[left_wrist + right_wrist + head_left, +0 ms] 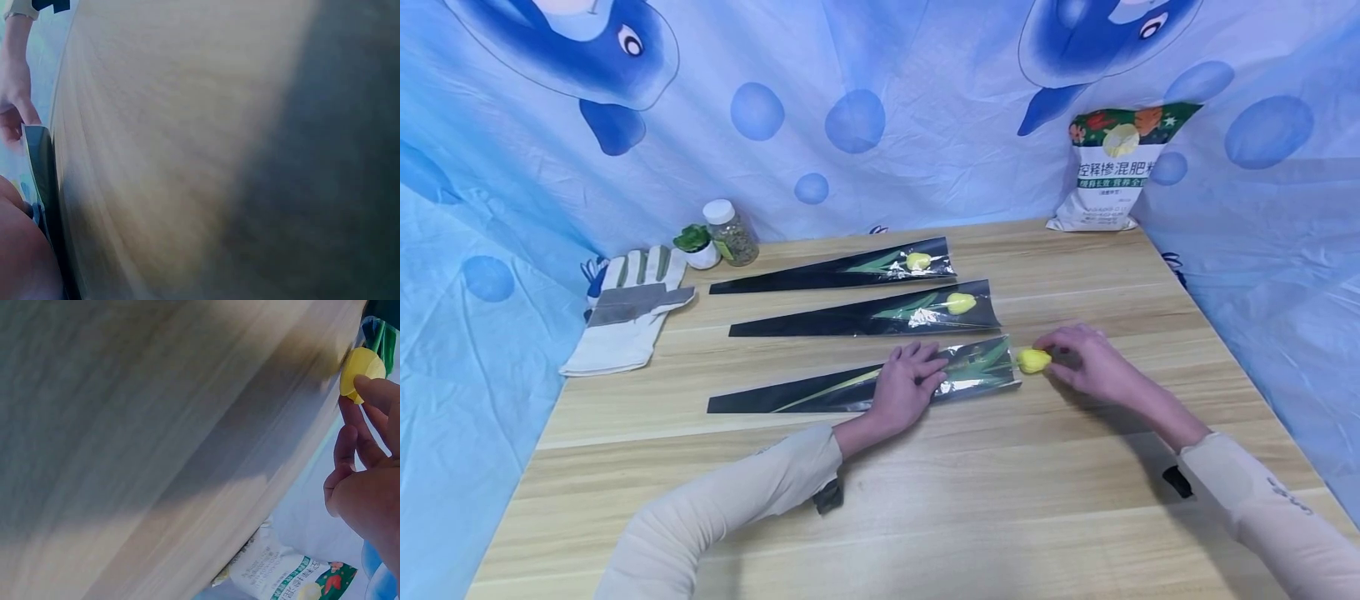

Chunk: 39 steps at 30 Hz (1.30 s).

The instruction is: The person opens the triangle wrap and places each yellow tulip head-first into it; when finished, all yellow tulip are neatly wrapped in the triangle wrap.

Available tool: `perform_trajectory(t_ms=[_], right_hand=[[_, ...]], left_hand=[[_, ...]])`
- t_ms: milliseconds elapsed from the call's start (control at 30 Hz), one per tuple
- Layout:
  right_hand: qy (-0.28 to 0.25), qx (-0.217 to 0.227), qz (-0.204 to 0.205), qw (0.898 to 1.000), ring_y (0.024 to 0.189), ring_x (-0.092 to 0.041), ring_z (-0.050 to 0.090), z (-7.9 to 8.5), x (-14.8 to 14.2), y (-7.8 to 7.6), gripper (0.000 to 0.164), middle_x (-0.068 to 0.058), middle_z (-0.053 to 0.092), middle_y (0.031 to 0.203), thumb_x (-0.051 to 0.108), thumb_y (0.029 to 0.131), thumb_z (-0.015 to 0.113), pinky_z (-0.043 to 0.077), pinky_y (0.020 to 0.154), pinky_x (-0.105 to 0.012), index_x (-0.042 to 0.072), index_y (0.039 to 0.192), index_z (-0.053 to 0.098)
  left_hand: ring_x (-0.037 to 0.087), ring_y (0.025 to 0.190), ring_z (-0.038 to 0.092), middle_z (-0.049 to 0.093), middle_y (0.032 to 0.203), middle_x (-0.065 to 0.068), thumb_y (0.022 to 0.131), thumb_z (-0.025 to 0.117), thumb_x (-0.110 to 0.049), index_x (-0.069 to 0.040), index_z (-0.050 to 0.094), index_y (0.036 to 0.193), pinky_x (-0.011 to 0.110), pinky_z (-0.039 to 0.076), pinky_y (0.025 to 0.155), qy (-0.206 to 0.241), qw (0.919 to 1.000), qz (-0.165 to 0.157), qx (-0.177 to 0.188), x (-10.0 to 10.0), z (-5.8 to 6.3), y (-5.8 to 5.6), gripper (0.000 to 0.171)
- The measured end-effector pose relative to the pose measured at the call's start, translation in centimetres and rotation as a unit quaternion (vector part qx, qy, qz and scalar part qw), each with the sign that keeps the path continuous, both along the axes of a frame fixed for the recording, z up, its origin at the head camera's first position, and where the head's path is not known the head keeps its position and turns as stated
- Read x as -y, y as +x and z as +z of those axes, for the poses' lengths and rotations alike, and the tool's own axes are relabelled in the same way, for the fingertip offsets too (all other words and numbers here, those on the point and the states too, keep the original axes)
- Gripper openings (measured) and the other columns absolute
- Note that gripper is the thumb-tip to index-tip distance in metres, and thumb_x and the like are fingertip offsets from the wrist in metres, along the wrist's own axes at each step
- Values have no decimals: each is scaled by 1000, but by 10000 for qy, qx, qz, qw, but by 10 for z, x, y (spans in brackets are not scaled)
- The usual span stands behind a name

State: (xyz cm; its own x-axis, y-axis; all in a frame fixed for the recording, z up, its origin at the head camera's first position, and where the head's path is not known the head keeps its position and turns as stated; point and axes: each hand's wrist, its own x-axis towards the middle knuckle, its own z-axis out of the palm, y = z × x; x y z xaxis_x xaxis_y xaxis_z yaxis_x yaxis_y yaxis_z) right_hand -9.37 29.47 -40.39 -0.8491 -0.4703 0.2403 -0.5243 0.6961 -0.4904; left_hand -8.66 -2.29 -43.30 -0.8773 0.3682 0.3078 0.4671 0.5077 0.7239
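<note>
Nearest the person lies a black, clear-fronted flower sleeve (820, 394) with a tulip stem and green leaves inside. The yellow tulip head (1034, 361) sticks out past its wide right end. My right hand (1088, 360) pinches that head between thumb and fingers; in the right wrist view the tulip head (362, 370) shows at the fingertips. My left hand (906, 386) rests on the middle of the sleeve, fingers spread over its clear front. Only a sliver of the left hand (22, 250) shows in the left wrist view, beside the sleeve's edge.
Behind lie two more black sleeves, a middle one (850, 318) and a far one (820, 275), each with a yellow tulip inside. Work gloves (625, 321), a small potted plant (697, 247) and a white-capped jar (732, 235) are at left. A fertilizer bag (1112, 171) stands back right.
</note>
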Motion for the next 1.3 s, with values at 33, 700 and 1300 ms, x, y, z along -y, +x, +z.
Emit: perform_trajectory(t_ms=[33,700,1300], right_hand=[[-4,-18,-2,10000,92,-28,59,0,0,0,42,-13,72,104,-8,71,83,37,82,-43,2,109,70],[-333,-699,421,9961,85,-23,65,6,11,0,46,-8,74,99,-14,63,85,52,73,-40,2,104,73],[-1212,-233,181,9922,79,-14,64,-8,27,2,38,-3,74,94,-12,67,86,54,69,-23,6,98,76]], left_hand=[[45,131,47,60,133,17,89,75,-10,-3,75,112,58,26,114,11,10000,0,10,0,0,0,24],[46,130,48,60,133,17,90,75,-12,-4,75,113,59,25,114,-64,10000,-21,19,0,4,-1,24],[45,131,48,61,133,16,90,74,-12,-3,75,113,60,26,113,-34,10000,-79,30,-1,5,0,25]])
